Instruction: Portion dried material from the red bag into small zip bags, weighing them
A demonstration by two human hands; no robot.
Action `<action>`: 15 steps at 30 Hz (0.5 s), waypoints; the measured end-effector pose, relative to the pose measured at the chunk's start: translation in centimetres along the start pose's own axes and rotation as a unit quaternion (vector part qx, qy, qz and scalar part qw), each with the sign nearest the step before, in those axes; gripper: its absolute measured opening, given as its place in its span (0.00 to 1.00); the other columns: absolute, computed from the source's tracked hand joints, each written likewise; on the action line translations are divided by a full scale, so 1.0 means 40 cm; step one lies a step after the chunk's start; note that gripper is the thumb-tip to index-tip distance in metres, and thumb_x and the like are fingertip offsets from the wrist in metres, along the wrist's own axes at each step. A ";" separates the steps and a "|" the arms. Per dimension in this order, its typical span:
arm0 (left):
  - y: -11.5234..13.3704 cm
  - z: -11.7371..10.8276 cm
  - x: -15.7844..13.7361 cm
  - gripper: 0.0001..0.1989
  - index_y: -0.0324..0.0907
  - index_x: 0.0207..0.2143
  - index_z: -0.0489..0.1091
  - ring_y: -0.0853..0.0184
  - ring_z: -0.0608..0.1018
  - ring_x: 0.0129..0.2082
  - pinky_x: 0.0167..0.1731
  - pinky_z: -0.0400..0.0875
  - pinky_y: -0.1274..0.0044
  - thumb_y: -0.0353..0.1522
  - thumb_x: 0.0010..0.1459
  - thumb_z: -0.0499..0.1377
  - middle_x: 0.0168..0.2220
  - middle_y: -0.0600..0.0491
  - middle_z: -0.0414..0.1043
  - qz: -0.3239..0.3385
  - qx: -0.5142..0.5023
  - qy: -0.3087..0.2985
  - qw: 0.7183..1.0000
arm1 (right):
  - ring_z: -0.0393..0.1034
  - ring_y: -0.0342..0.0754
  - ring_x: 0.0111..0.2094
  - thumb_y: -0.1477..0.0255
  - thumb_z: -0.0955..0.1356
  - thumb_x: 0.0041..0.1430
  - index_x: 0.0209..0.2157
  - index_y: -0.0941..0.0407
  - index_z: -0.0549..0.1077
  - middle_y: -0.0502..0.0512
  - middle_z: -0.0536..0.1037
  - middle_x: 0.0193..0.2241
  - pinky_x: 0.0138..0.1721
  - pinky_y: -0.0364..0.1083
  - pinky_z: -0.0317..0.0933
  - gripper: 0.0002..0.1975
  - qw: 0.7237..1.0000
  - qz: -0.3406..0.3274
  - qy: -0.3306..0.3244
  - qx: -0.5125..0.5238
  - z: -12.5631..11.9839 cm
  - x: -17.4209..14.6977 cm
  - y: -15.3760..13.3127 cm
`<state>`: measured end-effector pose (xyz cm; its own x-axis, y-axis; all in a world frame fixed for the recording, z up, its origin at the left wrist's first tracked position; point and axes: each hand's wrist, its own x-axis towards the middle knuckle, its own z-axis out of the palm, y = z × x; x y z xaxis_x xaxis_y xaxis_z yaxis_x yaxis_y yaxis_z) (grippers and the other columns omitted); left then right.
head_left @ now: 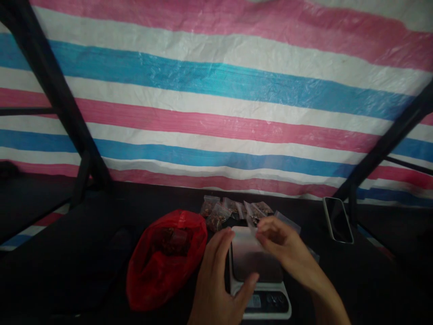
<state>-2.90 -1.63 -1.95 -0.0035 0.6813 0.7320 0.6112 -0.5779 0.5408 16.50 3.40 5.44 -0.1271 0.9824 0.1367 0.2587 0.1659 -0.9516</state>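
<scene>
A white digital kitchen scale [257, 266] with a metal plate and a lit display stands in front of me. My left hand [221, 275] is open at its left side, with thumb and fingers spread around the near-left edge. Over the plate's far right part, my right hand [287, 246] pinches what looks like a small clear plastic bag [251, 222], partly hidden and blurred. Left of the scale lies an open red plastic bag [152, 275] with dark brown dried pieces [171, 241] inside. Beyond the scale lie several small zip bags [218, 217] with brownish contents.
A phone [338, 220] lies at the right on the black table [84, 257]. Flat clear bags [287, 221] lie behind and beside my right hand. Dark slanted frame bars [67, 104] rise on both sides. Striped plastic sheeting [216, 122] hangs behind the table.
</scene>
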 end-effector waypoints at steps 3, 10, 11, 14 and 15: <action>-0.004 0.019 0.006 0.38 0.45 0.71 0.54 0.48 0.76 0.64 0.56 0.79 0.55 0.32 0.61 0.64 0.65 0.37 0.70 -0.015 0.021 -0.008 1.000 | 0.68 0.44 0.32 0.70 0.73 0.58 0.39 0.53 0.71 0.46 0.74 0.32 0.35 0.43 0.61 0.09 0.988 0.008 -0.145 0.054 0.076 -0.019 -0.063; -0.030 -0.006 0.023 0.22 0.48 0.53 0.68 0.57 0.85 0.48 0.47 0.84 0.64 0.27 0.57 0.64 0.48 0.48 0.81 -0.041 -0.005 0.030 0.999 | 0.62 0.42 0.31 0.81 0.67 0.50 0.37 0.52 0.67 0.43 0.69 0.30 0.34 0.42 0.55 0.13 0.990 0.009 -0.142 0.022 0.127 -0.022 -0.082; -0.034 -0.012 0.025 0.21 0.48 0.51 0.69 0.58 0.85 0.47 0.46 0.84 0.65 0.26 0.56 0.65 0.47 0.50 0.82 -0.035 -0.004 0.023 0.999 | 0.62 0.42 0.31 0.81 0.67 0.50 0.36 0.52 0.67 0.43 0.69 0.30 0.33 0.42 0.55 0.12 0.991 0.012 -0.133 0.009 0.125 -0.022 -0.083; -0.053 -0.025 0.024 0.21 0.49 0.50 0.71 0.58 0.85 0.45 0.46 0.84 0.65 0.27 0.55 0.67 0.44 0.52 0.83 -0.003 0.015 0.007 1.000 | 0.62 0.43 0.32 0.79 0.68 0.53 0.35 0.52 0.66 0.44 0.69 0.30 0.34 0.43 0.57 0.10 0.992 0.007 -0.128 -0.013 0.123 -0.026 -0.088; -0.061 -0.027 0.022 0.21 0.49 0.51 0.71 0.57 0.85 0.45 0.46 0.84 0.65 0.28 0.55 0.68 0.45 0.51 0.83 0.008 0.024 0.004 1.000 | 0.63 0.44 0.33 0.77 0.68 0.55 0.35 0.52 0.66 0.44 0.70 0.31 0.36 0.43 0.58 0.08 0.991 0.001 -0.134 -0.012 0.123 -0.027 -0.088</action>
<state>-5.25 -0.10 -2.20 0.0001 0.6677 0.7444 0.6486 -0.5667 0.5082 10.99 1.32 7.29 -0.3761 0.9250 0.0543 0.2821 0.1701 -0.9442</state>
